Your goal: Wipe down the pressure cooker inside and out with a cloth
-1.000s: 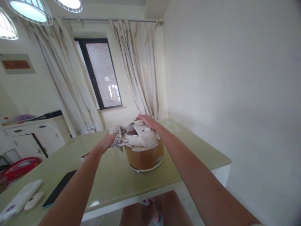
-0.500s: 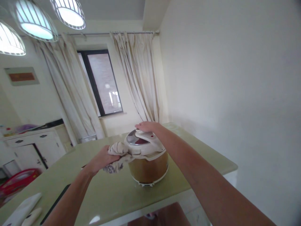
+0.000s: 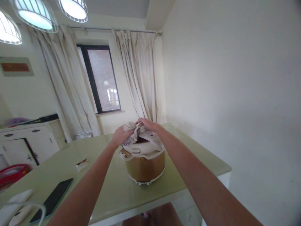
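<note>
A pressure cooker (image 3: 145,166) with a white lid and a golden-brown body stands upright on the pale green table (image 3: 113,194). My left hand (image 3: 121,135) is closed on a patterned cloth (image 3: 133,135), which lies bunched over the top left of the lid. My right hand (image 3: 147,124) rests on top of the lid at its handle, touching the cloth's edge. Its fingers curl over the far side and are partly hidden. At the cooker's left rim, a small side handle (image 3: 124,153) with brown stains is exposed.
On the table's left lie a dark phone (image 3: 53,199), a white device (image 3: 16,204) with a cable, and a small white box (image 3: 81,164). A red basin (image 3: 14,174) is beyond the left edge. The wall (image 3: 223,94) rises at right.
My left hand has moved the cloth from the cooker's left side up onto the lid, next to my right hand. The side handle and small box have come into sight.
</note>
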Demonstrator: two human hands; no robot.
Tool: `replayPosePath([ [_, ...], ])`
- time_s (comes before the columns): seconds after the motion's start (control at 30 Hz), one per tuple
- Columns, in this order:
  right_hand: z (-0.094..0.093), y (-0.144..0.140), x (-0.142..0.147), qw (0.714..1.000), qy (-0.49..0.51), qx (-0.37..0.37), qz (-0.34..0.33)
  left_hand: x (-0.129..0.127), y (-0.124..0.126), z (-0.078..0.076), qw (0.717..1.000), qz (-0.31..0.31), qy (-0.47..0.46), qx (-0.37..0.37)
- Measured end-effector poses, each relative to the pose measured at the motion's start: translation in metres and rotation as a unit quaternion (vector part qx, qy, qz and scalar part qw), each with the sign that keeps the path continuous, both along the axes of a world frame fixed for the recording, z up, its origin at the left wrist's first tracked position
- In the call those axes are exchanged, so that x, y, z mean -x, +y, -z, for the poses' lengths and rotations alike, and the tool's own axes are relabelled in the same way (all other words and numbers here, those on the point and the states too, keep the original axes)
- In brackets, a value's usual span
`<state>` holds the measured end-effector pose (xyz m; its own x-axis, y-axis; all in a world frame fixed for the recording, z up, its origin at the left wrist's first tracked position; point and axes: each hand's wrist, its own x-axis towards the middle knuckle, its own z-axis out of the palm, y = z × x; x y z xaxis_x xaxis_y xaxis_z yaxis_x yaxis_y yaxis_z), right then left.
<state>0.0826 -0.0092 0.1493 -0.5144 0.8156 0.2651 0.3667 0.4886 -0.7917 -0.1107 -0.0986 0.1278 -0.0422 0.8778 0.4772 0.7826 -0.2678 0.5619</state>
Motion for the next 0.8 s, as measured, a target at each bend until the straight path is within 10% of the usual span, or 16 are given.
replayPosePath([
  [0.13,0.001,0.003,-0.005,0.984,0.139,0.113,-0.025,-0.03,-0.035,-0.013,0.99,-0.06,0.128,0.002],
  [0.27,0.005,0.009,-0.003,0.987,0.126,0.1,-0.016,-0.062,-0.081,0.005,0.974,0.02,0.208,-0.09],
  [0.53,0.011,0.012,-0.001,0.997,0.039,-0.056,-0.021,-0.09,-0.078,0.153,0.797,0.102,0.314,-0.505],
  [0.8,0.005,0.001,-0.002,0.998,0.008,-0.055,-0.01,-0.016,-0.075,0.218,0.815,0.125,0.325,-0.464],
])
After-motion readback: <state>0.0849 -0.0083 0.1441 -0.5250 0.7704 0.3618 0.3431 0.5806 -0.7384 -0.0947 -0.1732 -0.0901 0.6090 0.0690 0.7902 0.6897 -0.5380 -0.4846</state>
